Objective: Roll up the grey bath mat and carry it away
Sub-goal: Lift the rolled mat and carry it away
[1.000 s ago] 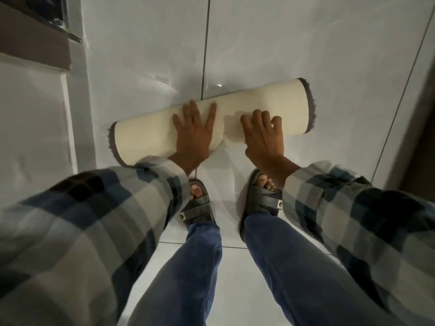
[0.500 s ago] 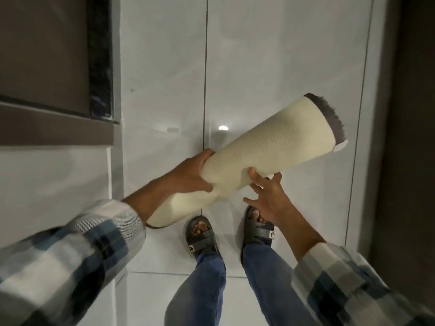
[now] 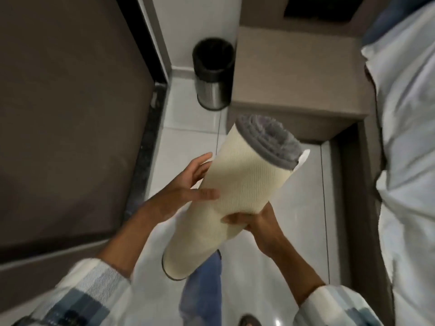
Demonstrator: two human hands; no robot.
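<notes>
The bath mat (image 3: 235, 184) is rolled into a tight tube, cream backing outside and grey pile showing at its upper end. It is held in the air, tilted up to the right, above the white tiled floor. My right hand (image 3: 256, 222) grips the roll from underneath near its middle. My left hand (image 3: 188, 187) lies against the roll's left side with fingers spread, thumb across the backing. The roll's lower end hangs over my blue trouser leg.
A black-rimmed steel bin (image 3: 213, 74) stands on the floor ahead by the corner. A brown cabinet (image 3: 296, 74) is to its right, a bed with white sheets (image 3: 409, 161) at far right, and a dark brown door panel (image 3: 70, 114) on the left.
The roll has gone from lying on the floor under both palms to being lifted in both hands. My view has swung up toward the bin and cabinet.
</notes>
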